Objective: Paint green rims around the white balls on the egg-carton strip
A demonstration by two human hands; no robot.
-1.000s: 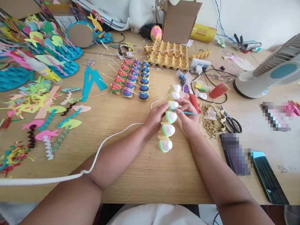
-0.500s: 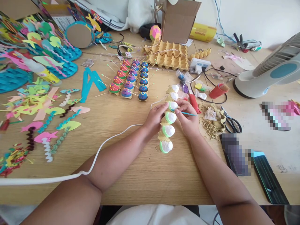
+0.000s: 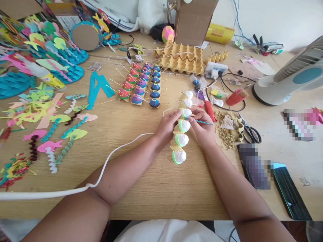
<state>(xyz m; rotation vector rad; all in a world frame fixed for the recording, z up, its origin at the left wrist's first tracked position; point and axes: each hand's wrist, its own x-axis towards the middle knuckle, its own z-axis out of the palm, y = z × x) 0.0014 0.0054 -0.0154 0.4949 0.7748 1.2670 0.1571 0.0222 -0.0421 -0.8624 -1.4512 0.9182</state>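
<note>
My left hand (image 3: 168, 125) grips a strip of egg carton (image 3: 177, 134) from its left side, near the middle. White covers the strip's domed cups, and light green material edges several of them. From the right, my right hand (image 3: 202, 126) pinches a thin blue stick (image 3: 206, 123), its inner end by the third cup from the far end. The fingertips of both hands meet around that cup and partly hide it. Beyond the strip stand rows of painted caterpillars (image 3: 138, 90) made of egg cups, with thin sticks poking out.
Paper fish (image 3: 49, 146) and paper strips lie at the left beside a glue bottle (image 3: 47, 75). Egg trays (image 3: 180, 62) sit at the back. To the right are scissors (image 3: 251, 132), a phone (image 3: 290, 191) and a fan (image 3: 285, 77). A white cable (image 3: 111, 158) crosses my left arm.
The view has shifted very slightly. Both hands stay at the same cup, with the strip and the blue stick in nearly the same place.
</note>
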